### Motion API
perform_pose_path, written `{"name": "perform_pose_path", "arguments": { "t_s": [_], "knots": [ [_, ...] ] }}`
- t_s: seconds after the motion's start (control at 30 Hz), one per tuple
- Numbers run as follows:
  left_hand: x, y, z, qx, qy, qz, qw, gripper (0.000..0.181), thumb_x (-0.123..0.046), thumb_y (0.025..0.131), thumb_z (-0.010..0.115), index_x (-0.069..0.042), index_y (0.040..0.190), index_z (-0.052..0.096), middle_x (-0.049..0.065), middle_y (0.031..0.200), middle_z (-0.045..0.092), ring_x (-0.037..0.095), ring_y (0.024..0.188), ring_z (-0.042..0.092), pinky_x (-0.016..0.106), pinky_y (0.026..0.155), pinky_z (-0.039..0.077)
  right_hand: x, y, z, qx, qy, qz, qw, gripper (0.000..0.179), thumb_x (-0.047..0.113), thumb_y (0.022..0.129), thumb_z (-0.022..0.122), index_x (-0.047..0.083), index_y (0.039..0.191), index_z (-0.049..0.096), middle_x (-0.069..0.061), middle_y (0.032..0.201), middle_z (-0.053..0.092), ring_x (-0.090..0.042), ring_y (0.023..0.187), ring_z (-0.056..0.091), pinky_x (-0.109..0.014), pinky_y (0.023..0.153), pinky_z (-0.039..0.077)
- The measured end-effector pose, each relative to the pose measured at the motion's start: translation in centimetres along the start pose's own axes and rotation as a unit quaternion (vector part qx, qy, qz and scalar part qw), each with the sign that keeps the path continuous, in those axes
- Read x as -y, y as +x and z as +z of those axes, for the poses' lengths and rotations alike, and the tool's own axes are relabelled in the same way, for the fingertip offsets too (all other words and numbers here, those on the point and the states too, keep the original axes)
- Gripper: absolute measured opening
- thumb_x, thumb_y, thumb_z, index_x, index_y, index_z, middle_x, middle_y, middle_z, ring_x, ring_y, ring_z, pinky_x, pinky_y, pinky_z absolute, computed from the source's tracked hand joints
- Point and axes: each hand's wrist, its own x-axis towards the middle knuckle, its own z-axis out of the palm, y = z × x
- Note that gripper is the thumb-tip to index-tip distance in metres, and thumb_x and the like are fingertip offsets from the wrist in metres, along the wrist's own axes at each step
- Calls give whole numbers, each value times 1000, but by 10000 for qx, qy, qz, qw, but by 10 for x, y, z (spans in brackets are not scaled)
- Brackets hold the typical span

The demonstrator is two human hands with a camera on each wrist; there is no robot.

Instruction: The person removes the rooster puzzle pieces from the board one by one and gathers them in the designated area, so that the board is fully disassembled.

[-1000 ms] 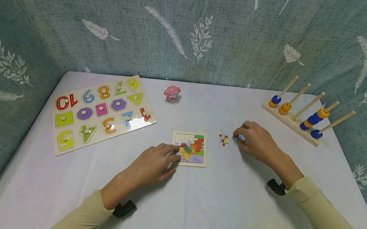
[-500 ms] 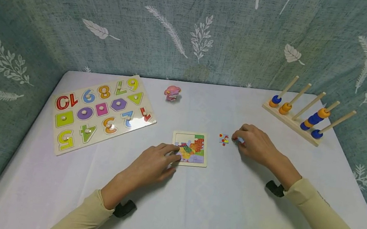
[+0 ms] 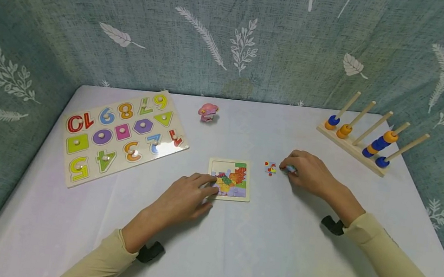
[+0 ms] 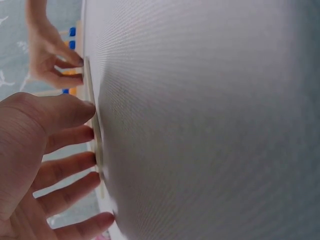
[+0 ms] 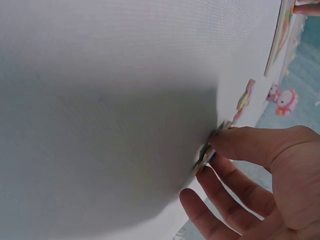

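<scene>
Hanging behind and beside everything, a green cloth (image 3: 284,48) with white leaf prints enclosed the bench (image 3: 257,255), which was covered in white. On its left lay the number board (image 3: 130,122), set at a slant, with knobbed numerals and coloured shapes. At the far right stood a wooden peg rack (image 3: 353,150), its five pegs tilted in view, blue and orange rings on four of them.

Two hands worked between these, in beige sleeves (image 3: 406,275). The left hand (image 3: 184,197) reached in with its fingers spread apart, the tips touching the left edge of the puzzle tray (image 3: 249,186). The right hand (image 3: 310,172) had thumb and fingers clamped on a small puzzle piece (image 5: 206,152), mostly hidden by the grip and close to the white surface.

The tray lay flat near the middle of the bench; pieces filled its right side and lower part, and pale backing showed at upper left. Beyond it, near the back edge, sat a pink figurine (image 3: 208,113). A loose piece (image 3: 270,169), brightly coloured, lay between the tray and the right hand, nearer the hand.
</scene>
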Motion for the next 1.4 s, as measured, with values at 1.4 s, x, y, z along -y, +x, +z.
{"name": "perform_pose_path", "arguments": {
  "t_s": [1.4],
  "knots": [
    [-1,0,-2,54,-29,-29,10000,34,-26,88,76,-13,119,72,11,131,62,28,118,58,44,86,53,34,26,-13,-169,-88,-121,9997,23,6,84,78,5,107,77,-10,104,68,-28,97,63,-46,80,52]
  ]
}}
